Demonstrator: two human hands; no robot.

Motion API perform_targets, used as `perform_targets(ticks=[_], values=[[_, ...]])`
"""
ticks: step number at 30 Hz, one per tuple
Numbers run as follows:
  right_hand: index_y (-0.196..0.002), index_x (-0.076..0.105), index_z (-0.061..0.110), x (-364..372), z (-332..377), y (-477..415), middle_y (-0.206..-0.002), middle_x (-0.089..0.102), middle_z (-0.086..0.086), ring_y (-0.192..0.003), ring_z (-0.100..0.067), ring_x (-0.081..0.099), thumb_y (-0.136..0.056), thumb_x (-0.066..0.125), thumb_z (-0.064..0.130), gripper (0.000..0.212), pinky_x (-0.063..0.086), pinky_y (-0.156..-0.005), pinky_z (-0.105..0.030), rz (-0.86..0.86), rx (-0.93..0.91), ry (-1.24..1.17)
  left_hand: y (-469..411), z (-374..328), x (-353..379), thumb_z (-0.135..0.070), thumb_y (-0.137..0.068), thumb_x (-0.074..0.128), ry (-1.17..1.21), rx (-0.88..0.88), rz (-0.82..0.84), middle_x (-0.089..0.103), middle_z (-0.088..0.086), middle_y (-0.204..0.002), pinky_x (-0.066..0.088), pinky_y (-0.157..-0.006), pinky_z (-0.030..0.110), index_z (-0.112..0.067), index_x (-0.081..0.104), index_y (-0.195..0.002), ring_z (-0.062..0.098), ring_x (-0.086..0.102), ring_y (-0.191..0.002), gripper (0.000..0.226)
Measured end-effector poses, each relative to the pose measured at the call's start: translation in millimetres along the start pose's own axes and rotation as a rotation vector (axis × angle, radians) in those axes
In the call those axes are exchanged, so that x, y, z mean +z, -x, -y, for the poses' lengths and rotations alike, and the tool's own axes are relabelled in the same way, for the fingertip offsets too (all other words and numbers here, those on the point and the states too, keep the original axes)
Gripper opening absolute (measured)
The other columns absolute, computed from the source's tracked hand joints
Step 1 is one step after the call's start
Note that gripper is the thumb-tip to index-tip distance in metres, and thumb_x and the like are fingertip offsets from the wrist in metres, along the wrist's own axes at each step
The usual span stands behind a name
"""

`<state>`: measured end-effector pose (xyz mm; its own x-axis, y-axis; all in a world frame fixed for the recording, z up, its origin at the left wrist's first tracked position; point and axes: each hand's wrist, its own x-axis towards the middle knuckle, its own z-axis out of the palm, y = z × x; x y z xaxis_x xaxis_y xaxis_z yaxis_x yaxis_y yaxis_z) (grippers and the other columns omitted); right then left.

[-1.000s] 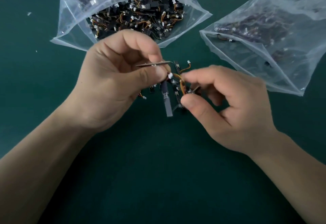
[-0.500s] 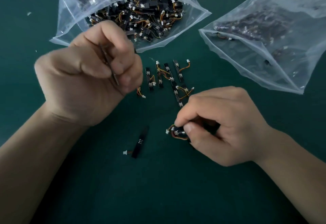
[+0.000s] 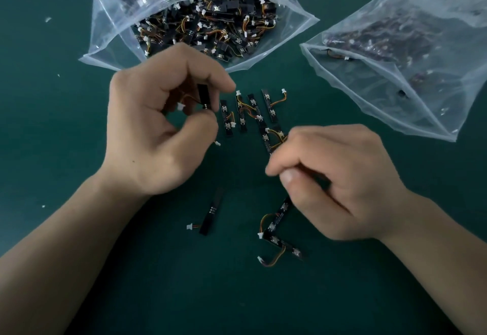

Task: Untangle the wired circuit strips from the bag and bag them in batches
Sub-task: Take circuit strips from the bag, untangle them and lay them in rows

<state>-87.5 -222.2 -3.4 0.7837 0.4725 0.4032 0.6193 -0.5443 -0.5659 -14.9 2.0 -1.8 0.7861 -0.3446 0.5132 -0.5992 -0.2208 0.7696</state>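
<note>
My left hand (image 3: pixel 155 134) pinches one black wired circuit strip (image 3: pixel 203 96) upright between thumb and fingers, just left of a row of several strips (image 3: pixel 253 113) laid side by side on the green mat. My right hand (image 3: pixel 334 179) is curled, thumb against forefinger, holding the upper end of a strip (image 3: pixel 279 216) that lies tangled with another strip (image 3: pixel 288 247) below it. A single strip (image 3: pixel 212 212) lies loose between my wrists. The open source bag (image 3: pixel 110 34) full of tangled strips sits at the top.
A second clear plastic bag (image 3: pixel 411 76) with strips inside lies at the upper right, its mouth toward the row. Small white scraps (image 3: pixel 48 19) dot the green mat (image 3: pixel 79 124) at the left.
My left hand turned and moved right, its strip now upright beside the row. My right hand drew its tangled pair apart, leaving two strips spread below it.
</note>
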Motion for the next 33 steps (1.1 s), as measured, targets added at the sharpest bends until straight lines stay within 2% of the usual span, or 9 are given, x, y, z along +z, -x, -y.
perform_targets(ticks=[2, 4, 9, 16, 20, 24, 27, 29, 33], values=[[-0.089, 0.073, 0.005, -1, -2, -2, -0.080, 0.044, 0.022, -0.061, 0.001, 0.040, -0.091, 0.056, 0.002, 0.017, 0.034, -0.055, -0.023, -0.074, 0.013, 0.024, 1, 2, 2, 0.014, -0.075, 0.057, 0.008, 0.040, 0.027, 0.067, 0.003, -0.084, 0.043, -0.066, 0.024, -0.007, 0.065, -0.102, 0.021, 0.062, -0.071, 0.036], [-0.089, 0.074, 0.005, -2, -6, -1, -0.082, 0.047, 0.022, -0.064, 0.003, 0.041, -0.089, 0.060, 0.000, 0.014, 0.033, -0.058, -0.021, -0.090, 0.013, 0.037, 0, 4, 5, 0.012, -0.079, 0.064, -0.030, 0.061, 0.032, 0.070, 0.006, -0.086, 0.044, -0.062, 0.030, -0.007, 0.063, -0.102, 0.027, 0.062, -0.070, 0.030], [-0.084, 0.073, 0.011, -7, -3, -2, -0.078, 0.059, 0.001, -0.071, -0.024, 0.047, -0.071, 0.054, 0.001, 0.025, 0.038, -0.064, -0.040, 0.118, -0.095, 0.180, 2, 4, 5, 0.004, -0.085, 0.072, -0.083, 0.059, 0.033, 0.072, 0.001, -0.090, 0.044, -0.059, 0.035, -0.005, 0.067, -0.100, 0.029, 0.060, -0.068, 0.018], [-0.078, 0.065, 0.018, -7, 12, -7, -0.090, 0.055, 0.002, -0.085, -0.028, 0.049, -0.065, 0.063, 0.019, 0.014, 0.035, -0.076, -0.043, 0.315, -0.121, 0.307, 2, 5, 6, 0.007, -0.088, 0.068, -0.032, 0.077, 0.034, 0.069, 0.009, -0.093, 0.045, -0.061, 0.036, -0.013, 0.061, -0.118, 0.034, 0.061, -0.071, 0.036], [-0.068, 0.054, 0.020, -6, 14, -7, -0.091, 0.056, 0.002, -0.086, -0.026, 0.050, -0.065, 0.067, 0.018, 0.013, 0.036, -0.078, -0.044, 0.315, -0.099, 0.280, -1, 5, 2, 0.020, -0.074, 0.047, -0.020, 0.117, 0.011, 0.059, 0.008, -0.080, 0.038, -0.064, 0.029, -0.007, 0.062, -0.104, 0.027, 0.054, -0.067, 0.043], [-0.066, 0.050, 0.019, -5, 14, -6, -0.090, 0.055, 0.002, -0.085, -0.026, 0.049, -0.063, 0.066, 0.016, 0.017, 0.035, -0.077, -0.044, 0.301, -0.077, 0.238, -3, 11, -6, 0.016, -0.068, 0.044, -0.022, 0.012, -0.046, 0.049, 0.010, -0.066, 0.031, -0.057, 0.029, -0.004, 0.063, -0.083, 0.026, 0.044, -0.060, 0.031], [-0.065, 0.050, 0.019, -5, 13, -5, -0.090, 0.055, 0.002, -0.085, -0.026, 0.049, -0.063, 0.066, 0.016, 0.017, 0.035, -0.077, -0.044, 0.288, -0.073, 0.227, -5, 19, -7, 0.014, -0.076, 0.047, -0.026, -0.061, -0.139, 0.053, 0.015, -0.068, 0.030, -0.056, 0.032, -0.002, 0.066, -0.092, 0.031, 0.044, -0.060, 0.030], [-0.065, 0.050, 0.019, -4, 13, -5, -0.092, 0.057, 0.002, -0.088, -0.027, 0.051, -0.064, 0.066, 0.016, 0.016, 0.035, -0.078, -0.044, 0.272, -0.068, 0.238, -7, 22, -6, 0.011, -0.084, 0.052, -0.016, -0.091, -0.211, 0.055, 0.018, -0.073, 0.030, -0.056, 0.038, -0.011, 0.066, -0.102, 0.036, 0.044, -0.062, 0.031], [-0.065, 0.056, 0.020, -2, 12, -6, -0.109, 0.065, 0.002, -0.108, -0.026, 0.056, -0.071, 0.070, 0.020, 0.015, 0.033, -0.091, -0.036, 0.215, -0.027, 0.291, -9, 24, -4, 0.004, -0.092, 0.058, -0.015, -0.119, -0.267, 0.058, 0.018, -0.077, 0.032, -0.054, 0.044, -0.020, 0.066, -0.101, 0.035, 0.045, -0.061, 0.027]])
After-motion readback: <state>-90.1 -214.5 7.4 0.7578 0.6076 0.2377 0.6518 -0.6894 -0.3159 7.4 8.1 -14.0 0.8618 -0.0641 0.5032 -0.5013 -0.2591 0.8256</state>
